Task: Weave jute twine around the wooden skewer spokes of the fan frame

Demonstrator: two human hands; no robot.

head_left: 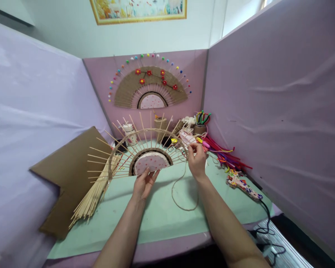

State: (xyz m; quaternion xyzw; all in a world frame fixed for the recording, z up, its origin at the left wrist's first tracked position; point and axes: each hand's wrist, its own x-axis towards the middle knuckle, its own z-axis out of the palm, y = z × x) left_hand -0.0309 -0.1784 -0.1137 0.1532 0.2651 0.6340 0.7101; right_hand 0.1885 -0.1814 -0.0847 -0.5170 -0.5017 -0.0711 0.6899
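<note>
head view. a semicircular fan frame (151,150) is held up above the mint-green tablecloth (162,227), in the middle of the scene, its lower edge sloping up toward the right. bamboo skewers radiate from a patterned half-disc hub (156,161), crossed by a woven band (147,130) that follows a wide arc. the left hand (145,184) is clamped on the frame at the lower edge of the hub, thumb in front. the right hand (197,160) has thumb and fingertips drawn together at the right end of the band, apparently pinching jute twine (172,190); a slack loop of it hangs below. which strand is gripped is too small to tell from where i stand.

surroundings: a decorated fan (150,80) hangs on the rear panel; a bundle of skewers (93,195) lies at left beside a cardboard sheet (69,156); a hot glue gun (241,184) lies at right near bright pipe cleaners (226,154).

step in hand, as judged: lacing the twine through the skewers at the right end. the next move calls for drawing up the slack evenly, with the hub held steady and the slender skewers unbent.
</note>
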